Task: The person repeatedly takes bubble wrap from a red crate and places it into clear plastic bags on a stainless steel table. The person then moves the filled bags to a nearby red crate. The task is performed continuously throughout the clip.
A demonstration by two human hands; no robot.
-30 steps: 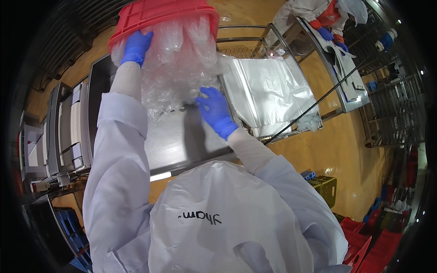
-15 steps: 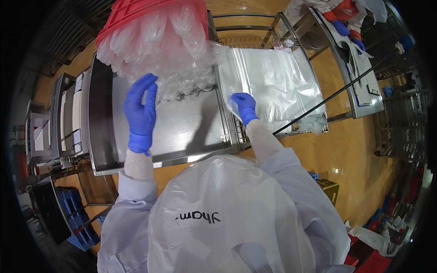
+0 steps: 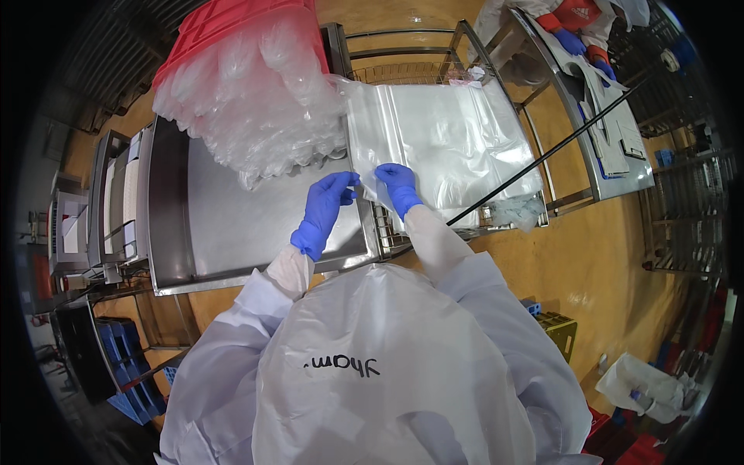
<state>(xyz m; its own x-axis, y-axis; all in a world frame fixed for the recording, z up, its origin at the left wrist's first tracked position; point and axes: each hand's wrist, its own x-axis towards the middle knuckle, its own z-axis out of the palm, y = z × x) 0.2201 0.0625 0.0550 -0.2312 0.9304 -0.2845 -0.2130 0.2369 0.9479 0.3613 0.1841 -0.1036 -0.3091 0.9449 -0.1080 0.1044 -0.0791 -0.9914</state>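
Note:
A stack of flat clear plastic bags [image 3: 457, 139] lies on a wire rack in front of me, right of the steel tray table. My right hand [image 3: 397, 187] is closed at the near left corner of the stack, pinching the edge of a plastic bag. Just left of that corner, my left hand [image 3: 325, 208] has its thumb and fingers slightly apart and bent toward the bag's edge; no thing shows between them. Both hands wear blue gloves. Beyond the left hand, bunched clear plastic bags [image 3: 256, 108] spill from a tilted red crate [image 3: 225, 31].
The steel tray table [image 3: 225, 225] stands under the crate. A thin black rod [image 3: 535, 164] crosses the stack's right side. At the far right, another person's gloved hands [image 3: 572, 42] are over a side table with papers and a clipboard [image 3: 626, 138]. Blue pallets [image 3: 128, 364] stand lower left.
My left hand has moved right and nearer to me, from beside the bunched bags to the stack's corner. The right hand stays closed at the corner. The whole view has shifted slightly.

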